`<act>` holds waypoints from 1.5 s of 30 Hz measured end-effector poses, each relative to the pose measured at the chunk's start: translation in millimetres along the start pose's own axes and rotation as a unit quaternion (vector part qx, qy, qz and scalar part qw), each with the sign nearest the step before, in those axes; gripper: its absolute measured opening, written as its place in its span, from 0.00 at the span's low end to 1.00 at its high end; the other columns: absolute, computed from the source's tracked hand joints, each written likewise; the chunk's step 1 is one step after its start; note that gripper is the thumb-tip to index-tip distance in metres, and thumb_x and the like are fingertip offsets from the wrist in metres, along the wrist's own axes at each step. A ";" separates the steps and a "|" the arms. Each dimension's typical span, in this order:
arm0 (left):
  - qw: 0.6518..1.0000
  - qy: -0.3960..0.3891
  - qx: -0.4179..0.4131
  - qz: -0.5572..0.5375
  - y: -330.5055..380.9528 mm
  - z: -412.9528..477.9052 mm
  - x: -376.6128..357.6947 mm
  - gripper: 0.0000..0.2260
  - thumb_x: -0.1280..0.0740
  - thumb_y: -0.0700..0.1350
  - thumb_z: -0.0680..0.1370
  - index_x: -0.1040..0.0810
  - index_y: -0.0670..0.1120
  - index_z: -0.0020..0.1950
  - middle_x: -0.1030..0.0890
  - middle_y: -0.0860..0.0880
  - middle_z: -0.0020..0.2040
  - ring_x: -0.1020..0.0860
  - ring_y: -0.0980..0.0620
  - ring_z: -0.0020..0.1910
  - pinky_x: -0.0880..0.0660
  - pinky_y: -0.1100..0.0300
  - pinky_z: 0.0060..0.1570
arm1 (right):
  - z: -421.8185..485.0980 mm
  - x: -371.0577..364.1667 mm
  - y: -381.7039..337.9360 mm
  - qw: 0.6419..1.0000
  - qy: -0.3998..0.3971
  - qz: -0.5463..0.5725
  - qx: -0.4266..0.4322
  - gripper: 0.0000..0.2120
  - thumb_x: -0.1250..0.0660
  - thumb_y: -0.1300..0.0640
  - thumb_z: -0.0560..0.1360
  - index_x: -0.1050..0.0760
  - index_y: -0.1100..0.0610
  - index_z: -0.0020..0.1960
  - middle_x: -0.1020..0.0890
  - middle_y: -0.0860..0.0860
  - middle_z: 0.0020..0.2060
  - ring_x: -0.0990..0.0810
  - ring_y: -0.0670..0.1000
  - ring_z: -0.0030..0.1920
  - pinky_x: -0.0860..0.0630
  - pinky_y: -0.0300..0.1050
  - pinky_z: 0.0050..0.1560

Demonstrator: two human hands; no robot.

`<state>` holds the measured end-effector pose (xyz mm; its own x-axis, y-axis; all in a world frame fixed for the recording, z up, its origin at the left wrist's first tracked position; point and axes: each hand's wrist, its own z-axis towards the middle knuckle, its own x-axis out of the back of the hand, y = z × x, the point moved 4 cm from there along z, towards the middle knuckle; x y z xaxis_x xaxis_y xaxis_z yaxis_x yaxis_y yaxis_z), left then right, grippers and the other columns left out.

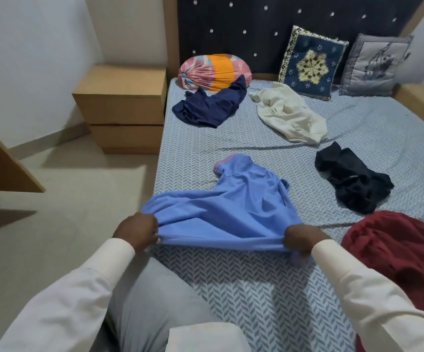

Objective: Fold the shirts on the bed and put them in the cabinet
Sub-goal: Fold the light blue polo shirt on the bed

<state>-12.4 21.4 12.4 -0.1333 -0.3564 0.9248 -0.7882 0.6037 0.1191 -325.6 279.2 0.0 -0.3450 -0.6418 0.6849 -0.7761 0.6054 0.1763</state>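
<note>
The blue shirt lay near the front edge of the bed, with its bottom hem pulled tight between the two hands. The left hand had its fingers curled round one corner of the hem, right at the bed's left side. The right hand gripped the other corner in the same way. The two hands were well apart, with the hem stretched in a line between them and lifted a little off the sheet. The rest of the blue shirt spread away from the hands, and its collar end lay flat further up the bed. Both arms wore long white sleeves. Just beside the right arm lay a red shirt in a heap. Past it was a black shirt, all crumpled, with a tiny pale mark on it too small to read. Further up lay a cream shirt and a dark navy shirt, well apart from the hands. That made five shirts on the bed, each a different colour. The navy one touched a round pink and orange pillow. A blue cushion with a gold star and a grey cushion leaned on the dark headboard, so there were three pillows in all. A wooden drawer unit stood on the floor beside the bed's left side.
</note>
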 end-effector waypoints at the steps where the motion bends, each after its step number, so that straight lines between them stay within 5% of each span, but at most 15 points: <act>1: 0.999 -0.010 0.014 0.032 0.4 3.0 -5.1 0.14 0.32 0.53 0.75 0.21 0.49 0.57 0.20 0.45 0.58 0.21 0.44 0.57 0.26 0.58 0.52 | 1.3 -4.0 -2.7 1.000 -0.020 -0.008 -0.007 0.17 0.44 0.55 0.81 0.25 0.61 0.64 0.21 0.57 0.62 0.22 0.55 0.57 0.28 0.44 0.54; 4: 0.997 -0.027 0.075 0.014 -0.3 19.0 -4.4 0.15 0.39 0.49 0.79 0.25 0.47 0.64 0.22 0.44 0.63 0.23 0.44 0.61 0.27 0.57 0.56 | 4.3 3.8 -10.8 0.998 -0.060 -0.019 -0.006 0.18 0.42 0.54 0.81 0.26 0.58 0.68 0.24 0.55 0.67 0.25 0.56 0.66 0.29 0.45 0.63; 6: 0.983 -0.065 0.107 -0.133 3.8 38.7 5.0 0.13 0.40 0.45 0.79 0.23 0.42 0.60 0.20 0.40 0.58 0.20 0.42 0.55 0.26 0.56 0.52 | 15.6 18.8 -8.5 0.994 -0.107 -0.001 0.036 0.15 0.39 0.56 0.80 0.23 0.58 0.64 0.20 0.55 0.62 0.22 0.56 0.63 0.25 0.42 0.56; 8: 0.892 -0.108 0.136 -0.418 18.5 62.1 24.8 0.09 0.43 0.38 0.80 0.25 0.37 0.47 0.22 0.35 0.42 0.21 0.43 0.34 0.25 0.55 0.36 | 29.5 43.5 0.6 0.960 -0.140 0.231 0.073 0.09 0.38 0.63 0.78 0.18 0.58 0.48 0.15 0.53 0.43 0.19 0.63 0.55 0.22 0.40 0.42; 9: 0.830 -0.078 0.149 -0.533 27.1 79.6 45.8 0.09 0.45 0.36 0.81 0.27 0.37 0.45 0.24 0.37 0.38 0.24 0.45 0.29 0.25 0.57 0.29 | 42.6 67.1 6.7 0.893 -0.128 0.420 0.096 0.12 0.40 0.67 0.77 0.20 0.58 0.43 0.17 0.54 0.35 0.18 0.65 0.48 0.21 0.41 0.38; 11: 0.744 0.046 0.130 -0.654 44.5 120.1 104.0 0.07 0.45 0.36 0.82 0.27 0.39 0.50 0.23 0.38 0.43 0.24 0.46 0.34 0.25 0.58 0.29 | 57.5 122.7 24.3 0.673 -0.004 0.739 0.040 0.12 0.46 0.68 0.78 0.25 0.63 0.44 0.22 0.59 0.29 0.20 0.61 0.31 0.20 0.46 0.29; 13: 0.697 0.171 0.025 -0.696 69.5 140.9 193.3 0.06 0.41 0.38 0.82 0.26 0.44 0.49 0.22 0.40 0.46 0.23 0.45 0.41 0.25 0.57 0.36 | 42.9 199.7 33.0 0.521 0.161 0.836 0.052 0.11 0.46 0.61 0.82 0.26 0.63 0.48 0.21 0.61 0.30 0.21 0.57 0.28 0.20 0.48 0.27; 17: 0.592 0.319 -0.158 -0.723 102.1 133.5 364.5 0.05 0.38 0.39 0.82 0.27 0.45 0.46 0.20 0.43 0.43 0.21 0.48 0.39 0.21 0.58 0.37 | -8.6 338.5 55.5 0.433 0.396 0.795 0.154 0.14 0.48 0.62 0.79 0.26 0.49 0.48 0.22 0.53 0.43 0.23 0.52 0.38 0.21 0.51 0.37; 20: 0.542 0.384 -0.208 -0.718 99.7 118.6 432.7 0.08 0.39 0.37 0.81 0.29 0.48 0.45 0.21 0.45 0.44 0.20 0.49 0.43 0.20 0.57 0.40 | -38.1 389.4 80.9 0.477 0.548 0.674 0.135 0.19 0.47 0.60 0.70 0.23 0.44 0.52 0.20 0.56 0.52 0.21 0.55 0.44 0.21 0.53 0.44; 22: 0.550 0.394 -0.202 -0.709 89.9 119.7 436.6 0.07 0.40 0.38 0.81 0.29 0.49 0.46 0.21 0.47 0.46 0.19 0.50 0.48 0.19 0.56 0.46 | -50.6 398.2 91.9 0.537 0.623 0.563 0.085 0.20 0.44 0.57 0.70 0.22 0.46 0.56 0.21 0.57 0.57 0.21 0.58 0.54 0.25 0.52 0.58; 27: 0.739 0.452 -0.075 -0.495 57.5 149.9 363.5 0.04 0.38 0.48 0.77 0.24 0.50 0.47 0.18 0.45 0.49 0.19 0.44 0.49 0.21 0.49 0.51 | -40.2 374.3 101.1 0.641 0.664 0.383 0.012 0.21 0.42 0.59 0.67 0.20 0.56 0.56 0.22 0.64 0.55 0.25 0.62 0.58 0.32 0.47 0.60; 32: 0.880 0.390 -0.043 -0.268 57.5 168.2 252.6 0.07 0.34 0.37 0.76 0.17 0.42 0.49 0.19 0.40 0.51 0.22 0.39 0.52 0.26 0.50 0.49 | 23.6 301.5 94.6 0.762 0.579 0.288 -0.033 0.14 0.37 0.64 0.71 0.18 0.54 0.53 0.26 0.63 0.53 0.25 0.65 0.56 0.24 0.56 0.53; 36: 0.944 0.303 -0.028 -0.126 50.0 170.9 165.5 0.10 0.38 0.38 0.77 0.17 0.47 0.49 0.24 0.43 0.51 0.25 0.41 0.54 0.26 0.50 0.46 | 65.0 224.4 80.7 0.865 0.439 0.238 -0.045 0.17 0.35 0.61 0.74 0.24 0.49 0.62 0.26 0.59 0.57 0.21 0.62 0.54 0.25 0.53 0.48; 40: 0.979 0.195 -0.059 0.013 41.8 149.6 86.9 0.08 0.38 0.40 0.76 0.20 0.46 0.49 0.25 0.45 0.53 0.26 0.44 0.57 0.25 0.52 0.47 | 86.6 152.7 62.3 0.915 0.360 0.181 -0.025 0.14 0.37 0.58 0.75 0.23 0.47 0.58 0.27 0.53 0.51 0.21 0.58 0.54 0.24 0.49 0.49; 45: 0.980 0.129 -0.104 0.113 28.9 123.8 26.7 0.15 0.20 0.42 0.46 0.24 0.46 0.25 0.25 0.50 0.29 0.23 0.48 0.26 0.31 0.64 0.20 | 85.0 106.7 47.0 0.949 0.297 0.100 0.025 0.12 0.30 0.48 0.73 0.23 0.47 0.55 0.31 0.48 0.47 0.24 0.54 0.56 0.26 0.46 0.49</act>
<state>-113.1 -58.9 -4.2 -0.1121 -0.0208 0.9935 -0.6139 0.7876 -0.0527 -443.8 199.2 21.3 -0.1421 -0.1284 0.9815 -0.7557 0.6545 -0.0238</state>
